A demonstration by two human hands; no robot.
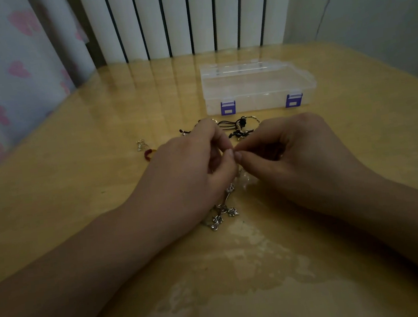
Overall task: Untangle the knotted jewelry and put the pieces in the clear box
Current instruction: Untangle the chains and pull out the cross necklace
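My left hand (190, 168) and my right hand (296, 153) meet fingertip to fingertip at the table's middle, both pinching a silver charm chain (223, 210) that hangs down onto the wood below them. A black cord piece with beads (238, 127) lies just beyond my fingers. A small silver piece (141, 144) and a red piece (150, 153) lie to the left, the red one partly hidden by my left hand. The clear box (257, 85), with two purple latches, stands shut behind them.
The yellow wooden table (77, 199) has a glossy cover with pale blotches near its front. A white ribbed radiator (186, 15) stands behind the table, and a curtain with pink hearts (6, 77) hangs at the left.
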